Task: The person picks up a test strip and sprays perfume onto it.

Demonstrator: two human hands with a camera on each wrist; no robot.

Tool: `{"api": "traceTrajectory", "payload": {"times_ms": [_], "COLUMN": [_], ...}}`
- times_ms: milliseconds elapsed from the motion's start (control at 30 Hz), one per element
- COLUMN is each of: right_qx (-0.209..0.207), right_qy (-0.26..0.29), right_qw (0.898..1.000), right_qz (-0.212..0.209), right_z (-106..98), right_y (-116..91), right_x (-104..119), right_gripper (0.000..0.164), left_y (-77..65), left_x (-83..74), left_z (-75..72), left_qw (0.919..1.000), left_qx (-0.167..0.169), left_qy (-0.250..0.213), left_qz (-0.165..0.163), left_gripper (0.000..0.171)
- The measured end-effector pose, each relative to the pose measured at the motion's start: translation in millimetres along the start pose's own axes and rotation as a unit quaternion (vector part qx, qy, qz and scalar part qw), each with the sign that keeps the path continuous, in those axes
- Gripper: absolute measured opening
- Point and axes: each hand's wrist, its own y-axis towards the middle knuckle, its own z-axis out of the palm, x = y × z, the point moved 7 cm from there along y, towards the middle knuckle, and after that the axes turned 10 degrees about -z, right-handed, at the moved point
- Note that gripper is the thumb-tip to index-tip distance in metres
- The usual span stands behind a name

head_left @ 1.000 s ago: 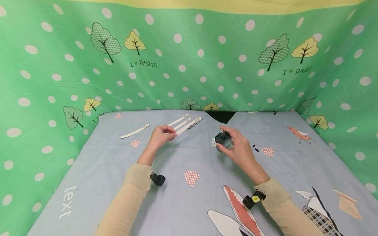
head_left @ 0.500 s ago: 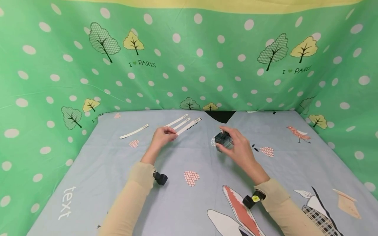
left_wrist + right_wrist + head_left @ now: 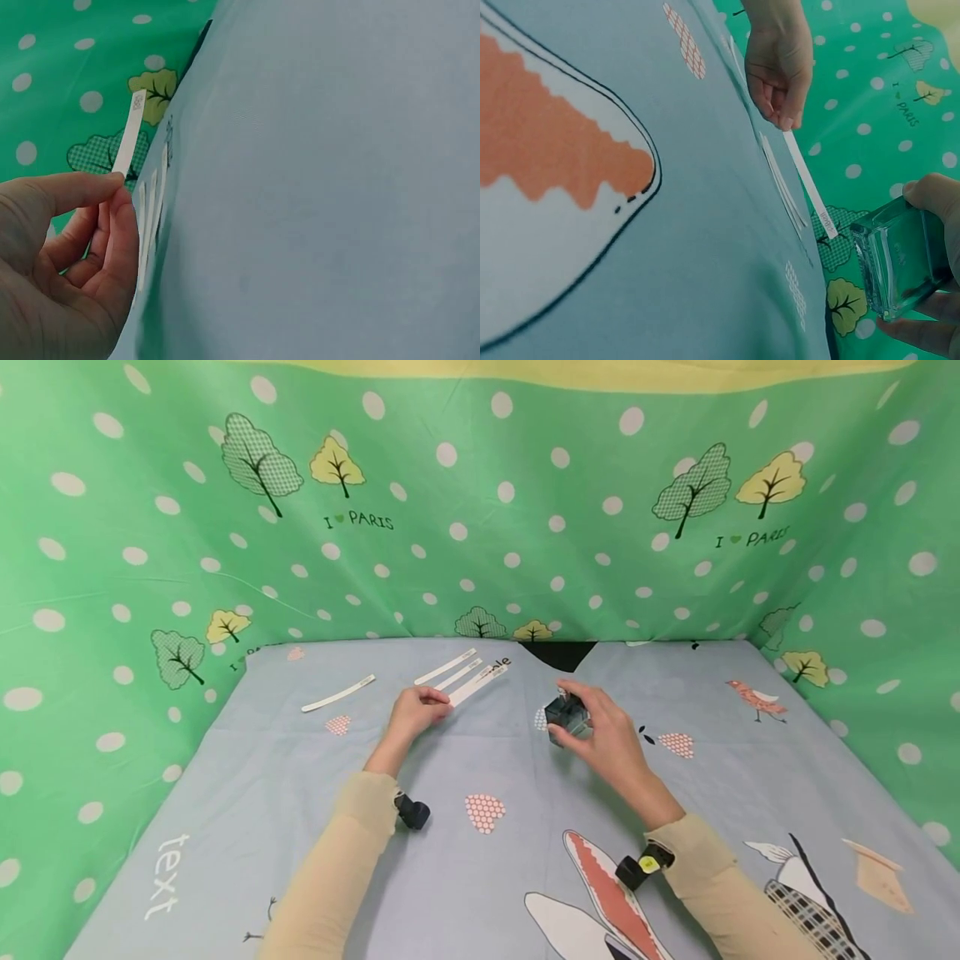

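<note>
My left hand (image 3: 417, 714) pinches a white paper test strip (image 3: 474, 685) by its near end, between thumb and forefinger. In the left wrist view the strip (image 3: 131, 139) rises from the fingertips, with small dark print at its far end. My right hand (image 3: 611, 739) grips a square, dark-tinted glass perfume bottle (image 3: 567, 718), the forefinger at its top and the thumb low on its side. The right wrist view shows the bottle (image 3: 900, 259) tilted and apart from the strip. More white strips (image 3: 446, 667) lie on the cloth just behind the left hand, partly overlapped in view.
A single slightly curved strip (image 3: 337, 693) lies at the left on the grey-blue printed cloth (image 3: 450, 877). Behind the table hangs a green dotted curtain (image 3: 420, 485), which also runs down both sides. Each wrist wears a small black camera (image 3: 412, 812).
My left hand has shifted slightly to the right and nearer, and the held strip's far end has moved back towards me. The right hand and the bottle have stayed nearly still.
</note>
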Motion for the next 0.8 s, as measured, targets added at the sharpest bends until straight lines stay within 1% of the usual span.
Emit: {"api": "traceTrajectory", "payload": {"times_ms": [133,267,433,600,800], "right_qx": [0.003,0.004,0.004,0.004,0.001], "right_qy": [-0.001,-0.001,0.000,-0.002,-0.003], "right_qw": [1.000,1.000,1.000,1.000,1.000], "right_qz": [0.003,0.005,0.008,0.006,0.005], "right_z": [1,1,1,1,0], "right_y": [-1,-2,-2,-2,-3], "right_x": [-2,-3,-4,-4,-5], "right_gripper": [0.065,0.065,0.065,0.066,0.065], "left_y": [1.9,3.1,3.5,2.9,2.6], "left_x": [4.9,9.1,12.5,15.6,16.0], "left_z": [0.6,2.9,5.3,5.2,1.4], "left_qw": [0.9999,0.9995,0.9989,0.9986,0.9982], "left_qx": [-0.006,-0.004,-0.005,0.001,0.010], "left_qy": [-0.004,-0.012,-0.009,-0.006,-0.023], "left_qz": [-0.012,-0.029,-0.046,-0.053,-0.054], "left_gripper": [0.016,0.017,0.019,0.021,0.022]}}
